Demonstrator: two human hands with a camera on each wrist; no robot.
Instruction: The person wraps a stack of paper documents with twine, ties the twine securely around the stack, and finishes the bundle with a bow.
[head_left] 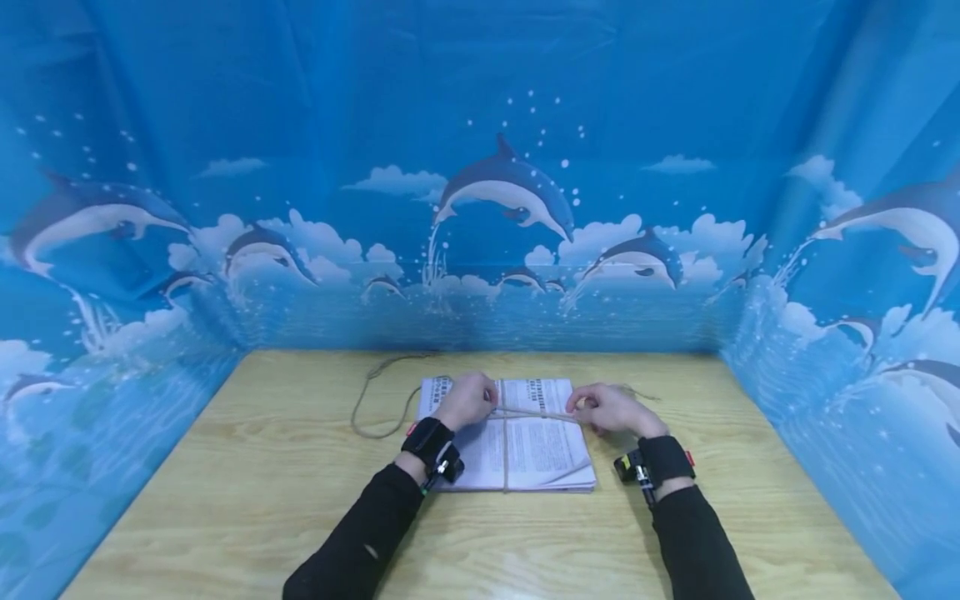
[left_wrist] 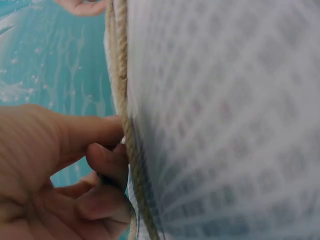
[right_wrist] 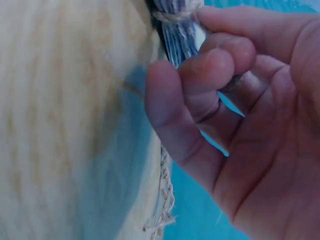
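A stack of printed paper sheets lies on the table with twine running front to back over its middle. Another length of twine stretches crosswise between the hands. My left hand, over the stack near the crossing, pinches the twine. In the left wrist view, thumb and curled fingers meet at the cord along the paper. My right hand pinches the twine at the stack's right edge. In the right wrist view its fingers curl beside the paper edges.
A loose loop of twine trails left and behind the stack on the wooden table. A frayed twine end lies beyond the right hand. A blue dolphin-print curtain borders the table at the back and sides.
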